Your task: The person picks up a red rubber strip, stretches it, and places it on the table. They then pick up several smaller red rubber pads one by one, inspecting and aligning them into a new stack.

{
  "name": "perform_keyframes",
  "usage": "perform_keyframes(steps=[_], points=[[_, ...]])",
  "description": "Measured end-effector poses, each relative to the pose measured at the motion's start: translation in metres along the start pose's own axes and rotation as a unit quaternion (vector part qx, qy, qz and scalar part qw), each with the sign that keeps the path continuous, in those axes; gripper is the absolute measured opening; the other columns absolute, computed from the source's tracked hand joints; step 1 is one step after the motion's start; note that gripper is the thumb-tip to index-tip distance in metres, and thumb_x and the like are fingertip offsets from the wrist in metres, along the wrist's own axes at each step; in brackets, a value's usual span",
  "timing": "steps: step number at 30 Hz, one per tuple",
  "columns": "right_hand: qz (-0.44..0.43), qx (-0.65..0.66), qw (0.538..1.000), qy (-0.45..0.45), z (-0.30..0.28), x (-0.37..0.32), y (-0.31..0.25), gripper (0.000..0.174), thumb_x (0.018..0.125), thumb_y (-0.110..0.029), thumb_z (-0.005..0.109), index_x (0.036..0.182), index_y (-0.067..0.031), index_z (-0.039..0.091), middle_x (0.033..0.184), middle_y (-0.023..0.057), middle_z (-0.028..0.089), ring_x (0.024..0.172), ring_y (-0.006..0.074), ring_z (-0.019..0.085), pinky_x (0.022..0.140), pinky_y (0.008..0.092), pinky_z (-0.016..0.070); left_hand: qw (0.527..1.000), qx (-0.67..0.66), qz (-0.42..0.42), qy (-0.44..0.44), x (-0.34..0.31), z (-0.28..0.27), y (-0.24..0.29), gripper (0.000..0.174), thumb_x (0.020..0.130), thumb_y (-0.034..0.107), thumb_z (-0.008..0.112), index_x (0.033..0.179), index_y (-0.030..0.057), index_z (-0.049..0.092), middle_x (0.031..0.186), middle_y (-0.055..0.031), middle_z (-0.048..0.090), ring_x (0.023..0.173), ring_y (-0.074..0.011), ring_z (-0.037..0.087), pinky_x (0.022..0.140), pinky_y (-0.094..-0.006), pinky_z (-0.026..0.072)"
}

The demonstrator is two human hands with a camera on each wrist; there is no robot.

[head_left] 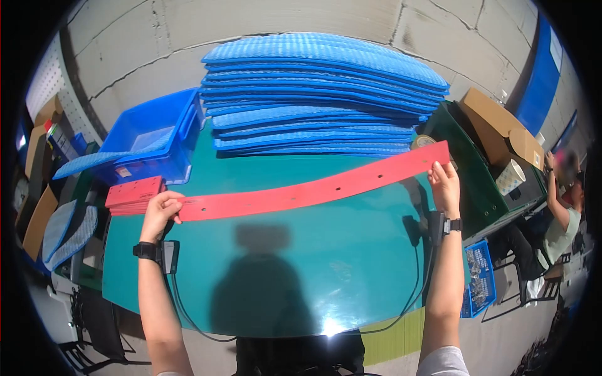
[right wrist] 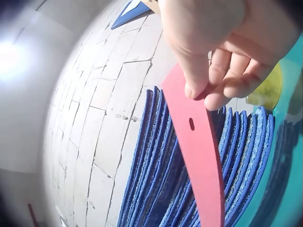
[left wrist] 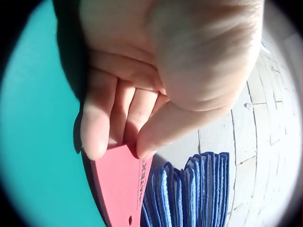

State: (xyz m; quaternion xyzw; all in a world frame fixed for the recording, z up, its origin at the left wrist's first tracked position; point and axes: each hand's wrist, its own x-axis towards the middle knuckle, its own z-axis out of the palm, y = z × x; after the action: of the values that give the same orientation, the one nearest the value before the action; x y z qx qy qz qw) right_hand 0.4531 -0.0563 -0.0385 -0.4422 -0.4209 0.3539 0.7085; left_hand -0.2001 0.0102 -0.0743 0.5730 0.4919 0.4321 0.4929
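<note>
A long red strip point(head_left: 269, 200) with a row of small holes spans the space between both hands, above the green table. My left hand point(head_left: 160, 214) pinches its left end between thumb and fingers; dark printed lettering shows beside the thumb in the left wrist view. The right hand point(head_left: 444, 187) pinches the lower edge near the other end, which is raised higher. In the right wrist view the strip point(right wrist: 201, 161) bends slightly and has a slot-like hole below the thumb. Beside the left hand lies a stack of similar red strips point(head_left: 135, 191).
Blue quilted pads point(head_left: 326, 94) are piled high at the table's back, against the wall. A blue bin point(head_left: 144, 125) stands at back left with a pad across its rim. Cardboard boxes point(head_left: 501, 128) and a paper cup point(head_left: 510, 177) are at right. Another person sits far right.
</note>
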Motion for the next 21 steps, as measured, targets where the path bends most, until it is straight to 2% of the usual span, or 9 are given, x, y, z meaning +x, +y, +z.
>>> perform_keyframes(steps=[3,5,6,11,13,14,15,17,21], points=[[0.034,0.0,0.999,0.038,-0.008,0.002,0.007,0.016,0.092,-0.014,0.063,0.106,-0.0067,0.061,0.09,-0.003,0.062,0.077,0.0064,0.057,0.068,0.0206,0.0435,0.999,0.006,-0.031,-0.028,-0.006,0.009,0.012,0.016,0.087,0.002,0.061,0.102,-0.0026,0.061,0.078,-0.0038,0.064,0.062,-0.0105,0.06,0.054,-0.0231,0.0514],[0.068,-0.015,0.997,0.038,-0.02,0.006,0.018,0.012,0.093,-0.015,0.063,0.101,-0.0073,0.061,0.089,-0.0036,0.062,0.077,0.0062,0.057,0.067,0.0206,0.0435,0.999,0.011,-0.038,-0.03,-0.008,0.011,0.016,0.016,0.086,0.003,0.063,0.101,-0.0025,0.061,0.077,-0.0037,0.064,0.062,-0.0102,0.06,0.055,-0.0236,0.0527],[0.075,-0.017,0.996,0.034,-0.022,0.007,0.021,0.01,0.093,-0.015,0.063,0.099,-0.0077,0.061,0.088,-0.0037,0.062,0.076,0.0061,0.057,0.067,0.021,0.0439,0.997,-0.002,-0.05,-0.058,-0.008,0.011,0.016,0.015,0.086,0.003,0.063,0.1,-0.0023,0.062,0.077,-0.0038,0.064,0.062,-0.0102,0.061,0.055,-0.0238,0.0531],[0.086,0.041,0.995,0.032,-0.033,0.011,0.034,0.011,0.093,-0.015,0.063,0.1,-0.0068,0.062,0.087,-0.0029,0.062,0.076,0.008,0.058,0.068,0.023,0.0468,0.985,-0.07,-0.071,-0.139,-0.013,0.015,0.025,0.013,0.085,0.004,0.064,0.095,-0.0032,0.059,0.08,-0.0088,0.068,0.065,-0.0137,0.066,0.059,-0.0251,0.0562],[0.139,0.046,0.988,0.039,-0.024,0.006,0.031,0.015,0.093,-0.014,0.061,0.106,-0.0061,0.061,0.089,-0.001,0.063,0.08,0.0111,0.061,0.072,0.026,0.05,0.984,-0.073,-0.072,-0.144,-0.015,0.018,0.027,0.013,0.085,0.004,0.064,0.094,-0.0028,0.059,0.079,-0.0089,0.068,0.065,-0.0138,0.066,0.06,-0.0256,0.0562],[0.176,0.025,0.983,0.054,-0.029,0.009,0.041,0.022,0.094,-0.014,0.06,0.115,-0.0062,0.058,0.095,0.0032,0.066,0.085,0.0147,0.064,0.075,0.0298,0.0524,0.983,-0.073,-0.072,-0.15,-0.014,0.018,0.027,0.014,0.084,0.005,0.065,0.094,-0.0025,0.058,0.079,-0.0089,0.068,0.065,-0.0138,0.066,0.06,-0.0261,0.0563],[0.161,0.014,0.986,0.031,-0.024,0.007,0.043,0.03,0.092,-0.012,0.063,0.121,-0.0068,0.054,0.101,0.0085,0.066,0.088,0.017,0.065,0.075,0.0303,0.0531,0.983,-0.073,-0.071,-0.15,-0.013,0.018,0.027,0.014,0.084,0.005,0.065,0.094,-0.0025,0.058,0.079,-0.0089,0.068,0.065,-0.0138,0.066,0.06,-0.0261,0.0563],[0.16,-0.022,0.987,0.015,-0.014,0.005,0.04,0.033,0.09,-0.009,0.065,0.12,-0.0045,0.052,0.101,0.0118,0.066,0.088,0.0183,0.066,0.074,0.0299,0.0534,0.983,-0.053,-0.08,-0.158,-0.012,0.017,0.023,0.012,0.085,0.004,0.064,0.092,-0.002,0.058,0.078,-0.0089,0.068,0.065,-0.0141,0.067,0.061,-0.0266,0.056],[0.191,-0.058,0.98,0.0,-0.005,0.007,0.044,0.028,0.089,-0.009,0.066,0.111,0.0019,0.053,0.099,0.0128,0.066,0.084,0.0175,0.065,0.071,0.0277,0.0531,0.984,-0.036,-0.077,-0.157,-0.011,0.017,0.023,0.011,0.085,0.004,0.064,0.092,-0.0016,0.058,0.077,-0.0091,0.068,0.065,-0.0143,0.067,0.061,-0.0265,0.0555]])
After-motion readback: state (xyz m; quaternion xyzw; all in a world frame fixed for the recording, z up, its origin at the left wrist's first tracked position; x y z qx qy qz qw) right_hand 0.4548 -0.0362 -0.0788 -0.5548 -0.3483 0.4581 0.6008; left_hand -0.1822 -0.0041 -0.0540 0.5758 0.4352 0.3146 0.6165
